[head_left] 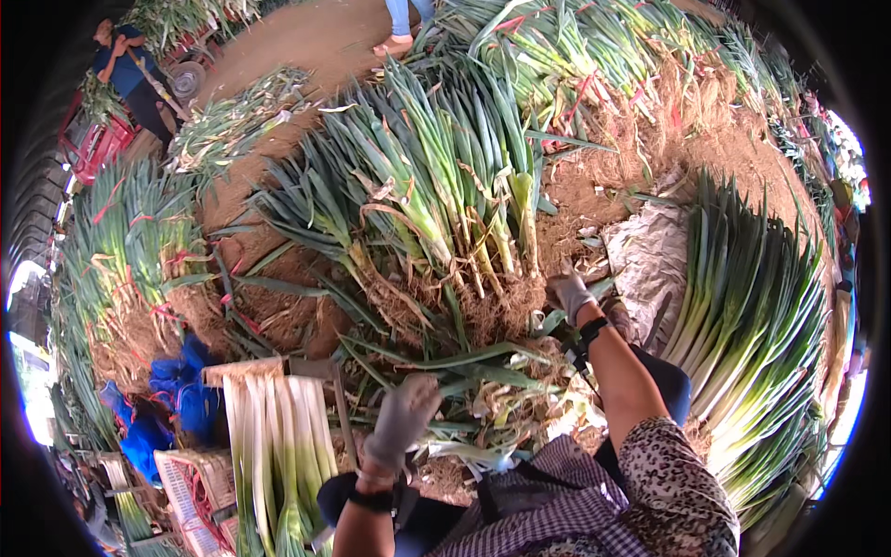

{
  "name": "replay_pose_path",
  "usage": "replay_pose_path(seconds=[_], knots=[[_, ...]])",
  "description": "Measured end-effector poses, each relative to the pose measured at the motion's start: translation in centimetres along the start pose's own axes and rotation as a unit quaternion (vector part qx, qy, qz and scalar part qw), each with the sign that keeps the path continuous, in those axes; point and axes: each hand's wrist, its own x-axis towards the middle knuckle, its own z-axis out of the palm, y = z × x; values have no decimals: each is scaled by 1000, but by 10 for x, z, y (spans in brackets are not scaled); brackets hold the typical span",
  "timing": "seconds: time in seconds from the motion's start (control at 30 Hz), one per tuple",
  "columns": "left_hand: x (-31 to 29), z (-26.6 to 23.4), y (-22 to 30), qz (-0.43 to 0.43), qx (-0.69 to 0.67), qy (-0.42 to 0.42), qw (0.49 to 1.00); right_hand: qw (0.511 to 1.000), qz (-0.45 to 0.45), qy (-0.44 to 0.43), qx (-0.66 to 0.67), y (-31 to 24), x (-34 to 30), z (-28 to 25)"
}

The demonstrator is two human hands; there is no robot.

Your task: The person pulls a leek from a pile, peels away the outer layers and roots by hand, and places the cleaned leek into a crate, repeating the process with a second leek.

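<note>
My gloved right hand (571, 295) reaches forward to the root end of the nearest leeks, its fingers apart and nothing seen held in them. A large pile of unpeeled leeks (445, 195) with brown, hairy roots lies in front of it, green tops pointing away. My gloved left hand (404, 418) is curled closed above my lap; whatever it may hold is hidden. Left of that hand, trimmed leeks (283, 446) with pale stalks lie side by side, their white ends against a wooden block (243, 369). More cleaned leeks (752, 325) are fanned out at my right.
Stripped leaves and peelings (524, 399) litter the ground before my knees. Blue plastic bags (181, 395) and tied leek bundles (130, 241) sit at left. A crumpled sheet (650, 260) lies right. Farther off, a person (135, 74) holds a long handle beside a red cart (97, 144); another person's legs (406, 23) show.
</note>
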Motion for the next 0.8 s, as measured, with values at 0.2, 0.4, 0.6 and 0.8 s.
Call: replay_pose_path(seconds=[0.2,0.4,0.6,0.8], knots=[[-24,-16,-28,-160,11,6,987,911,-17,235,-340,45,92,68],[-17,-14,-19,-151,23,29,988,861,-15,292,-415,-3,83,102],[-19,-8,-30,-144,-9,45,988,875,-24,292,-385,-49,51,115],[-20,-15,-15,-25,125,9,992,950,-121,-118,264,-40,-73,162]])
